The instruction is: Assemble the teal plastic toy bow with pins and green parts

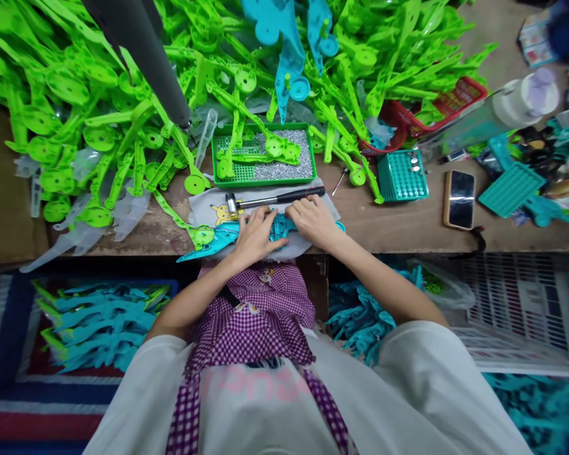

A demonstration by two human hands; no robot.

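A blue plastic part (218, 236) lies across a grey cloth (201, 205) at the table's front edge. My left hand (258, 235) rests on its middle with the fingers spread. My right hand (313, 220) is closed at the right part of the same piece, its fingers bent; the fingertips' hold is partly hidden. Just beyond both hands, a hammer (260, 200) lies on the cloth, its metal head to the left and black handle to the right. Behind it stands a green basket (265, 183) with small metal pieces (291, 142) and light green parts (275, 148).
Light green parts (71, 88) are heaped along the back. A dark electric driver (146, 60) hangs at upper left. On the right are a red basket (464, 95), a teal basket (403, 175), a phone (459, 199) and a clear bottle (478, 126).
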